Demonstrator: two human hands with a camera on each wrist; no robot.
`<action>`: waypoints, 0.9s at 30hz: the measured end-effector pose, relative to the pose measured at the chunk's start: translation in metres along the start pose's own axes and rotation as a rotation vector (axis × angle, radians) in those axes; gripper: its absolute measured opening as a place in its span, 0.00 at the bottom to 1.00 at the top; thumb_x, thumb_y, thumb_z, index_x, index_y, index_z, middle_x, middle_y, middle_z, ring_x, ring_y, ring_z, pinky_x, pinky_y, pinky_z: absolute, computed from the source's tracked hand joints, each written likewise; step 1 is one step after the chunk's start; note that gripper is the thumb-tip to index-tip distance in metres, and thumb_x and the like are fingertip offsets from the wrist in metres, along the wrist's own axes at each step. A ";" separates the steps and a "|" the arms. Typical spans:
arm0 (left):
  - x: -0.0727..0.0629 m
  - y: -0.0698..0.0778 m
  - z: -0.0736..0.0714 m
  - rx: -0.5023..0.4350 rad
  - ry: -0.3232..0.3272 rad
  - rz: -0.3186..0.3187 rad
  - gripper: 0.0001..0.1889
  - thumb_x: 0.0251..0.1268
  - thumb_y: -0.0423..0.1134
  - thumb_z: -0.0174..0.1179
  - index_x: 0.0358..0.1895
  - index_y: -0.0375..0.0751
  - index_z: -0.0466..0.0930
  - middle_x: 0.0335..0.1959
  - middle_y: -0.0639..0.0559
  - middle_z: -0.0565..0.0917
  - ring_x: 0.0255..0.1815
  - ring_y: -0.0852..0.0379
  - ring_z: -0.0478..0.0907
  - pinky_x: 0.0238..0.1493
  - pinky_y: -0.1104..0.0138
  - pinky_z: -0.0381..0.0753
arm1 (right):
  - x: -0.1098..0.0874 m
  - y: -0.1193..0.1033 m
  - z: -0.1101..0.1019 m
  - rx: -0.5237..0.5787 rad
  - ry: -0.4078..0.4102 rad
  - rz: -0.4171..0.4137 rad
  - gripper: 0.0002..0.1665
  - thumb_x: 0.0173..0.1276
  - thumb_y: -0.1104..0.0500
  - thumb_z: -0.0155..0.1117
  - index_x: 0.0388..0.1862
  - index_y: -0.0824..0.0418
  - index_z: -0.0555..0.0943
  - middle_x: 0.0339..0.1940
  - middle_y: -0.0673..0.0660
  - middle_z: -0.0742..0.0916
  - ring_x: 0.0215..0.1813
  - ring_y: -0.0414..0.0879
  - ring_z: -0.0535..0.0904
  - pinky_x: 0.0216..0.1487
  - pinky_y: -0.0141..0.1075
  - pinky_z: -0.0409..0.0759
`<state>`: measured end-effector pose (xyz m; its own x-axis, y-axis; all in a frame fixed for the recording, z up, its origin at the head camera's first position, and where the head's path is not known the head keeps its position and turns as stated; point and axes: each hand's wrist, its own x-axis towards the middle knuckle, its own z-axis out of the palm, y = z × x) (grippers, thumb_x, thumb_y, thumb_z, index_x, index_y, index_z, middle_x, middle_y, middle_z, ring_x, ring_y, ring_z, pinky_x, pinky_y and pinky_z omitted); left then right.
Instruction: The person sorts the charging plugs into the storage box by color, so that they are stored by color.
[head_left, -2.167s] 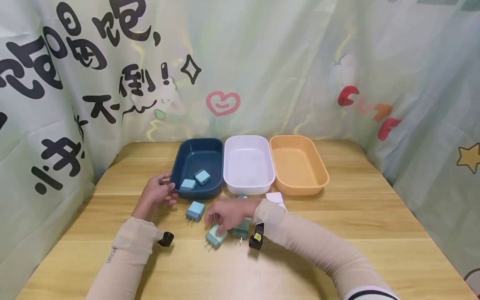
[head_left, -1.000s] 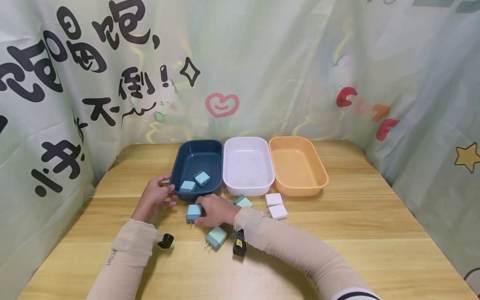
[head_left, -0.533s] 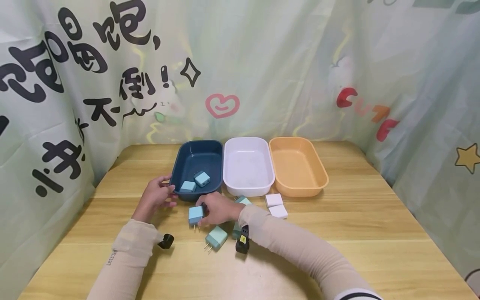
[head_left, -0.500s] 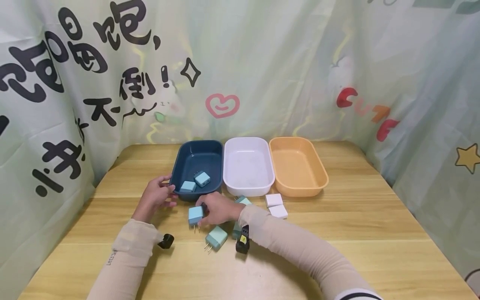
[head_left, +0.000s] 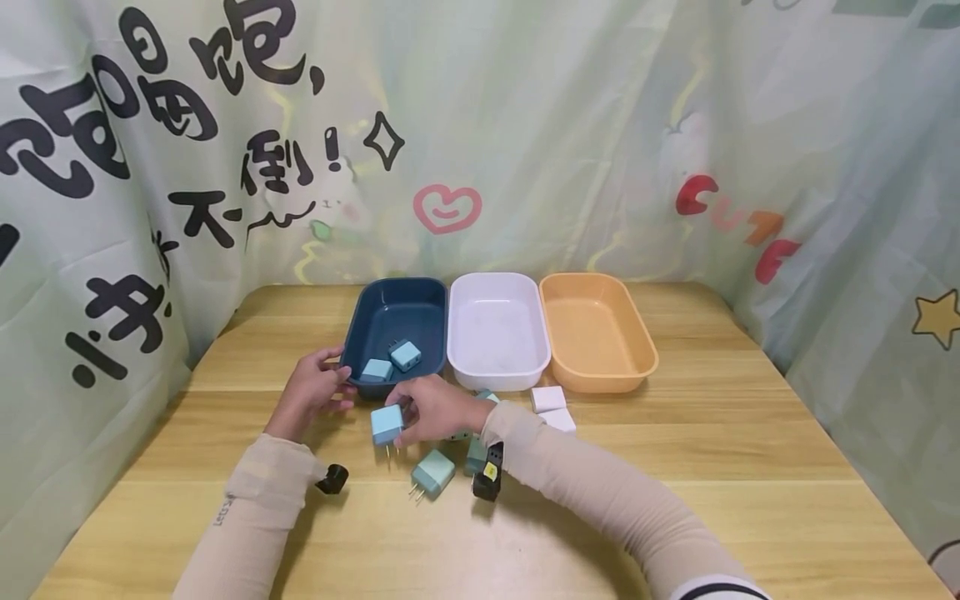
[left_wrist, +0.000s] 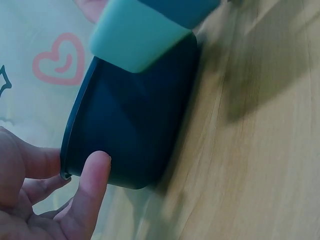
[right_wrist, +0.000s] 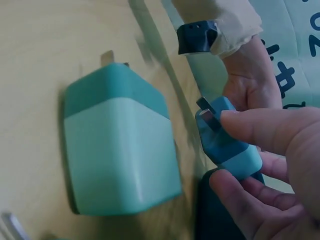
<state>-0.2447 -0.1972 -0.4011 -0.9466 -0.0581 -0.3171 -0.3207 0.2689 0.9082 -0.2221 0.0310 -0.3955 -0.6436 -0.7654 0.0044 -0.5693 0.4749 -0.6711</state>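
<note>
My right hand (head_left: 435,408) pinches a blue charger (head_left: 387,424) between thumb and fingers, just in front of the dark blue tray (head_left: 356,329). The right wrist view shows the thumb near two flat metal prongs on this charger (right_wrist: 240,162). At the tray's front left corner, my left hand (head_left: 315,387) holds the wall (left_wrist: 135,125), one fingertip on its outside and other fingers at the rim. Two light blue chargers (head_left: 405,356) lie in that tray. A green charger (head_left: 432,473) is on the table below my right hand, which partly covers further green ones (head_left: 477,456).
A white tray (head_left: 498,379) and an orange tray (head_left: 603,382) stand right of the dark blue one. Two white chargers (head_left: 548,398) lie before them. A black wrist camera (head_left: 489,473) hangs under the right sleeve. A printed curtain (head_left: 525,150) backs the wooden table (head_left: 712,467).
My right hand has moved left from the green chargers to the blue charger, gripped it and raised it slightly toward the tray. My left hand stays at the dark blue tray.
</note>
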 end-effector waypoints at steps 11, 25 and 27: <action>0.000 0.002 0.000 -0.003 -0.006 -0.005 0.30 0.74 0.29 0.47 0.77 0.44 0.53 0.63 0.32 0.67 0.43 0.44 0.78 0.38 0.57 0.86 | 0.005 0.001 -0.012 0.084 0.003 -0.018 0.28 0.52 0.62 0.79 0.52 0.64 0.80 0.40 0.50 0.84 0.41 0.41 0.83 0.43 0.24 0.80; 0.001 0.001 0.000 -0.013 -0.014 0.002 0.29 0.75 0.30 0.46 0.77 0.44 0.53 0.64 0.32 0.67 0.45 0.42 0.76 0.39 0.57 0.86 | 0.012 0.003 -0.024 0.177 0.013 -0.060 0.30 0.52 0.65 0.78 0.54 0.64 0.79 0.45 0.53 0.84 0.43 0.38 0.82 0.45 0.28 0.81; 0.001 0.000 -0.001 -0.023 -0.014 0.006 0.29 0.75 0.29 0.46 0.76 0.43 0.54 0.63 0.32 0.67 0.44 0.42 0.77 0.38 0.56 0.86 | 0.012 0.002 -0.026 0.195 0.022 -0.054 0.30 0.52 0.66 0.78 0.55 0.64 0.78 0.46 0.54 0.83 0.43 0.38 0.82 0.44 0.28 0.81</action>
<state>-0.2458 -0.1980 -0.4013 -0.9482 -0.0430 -0.3148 -0.3154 0.2474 0.9161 -0.2446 0.0339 -0.3777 -0.6270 -0.7768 0.0590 -0.4949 0.3387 -0.8002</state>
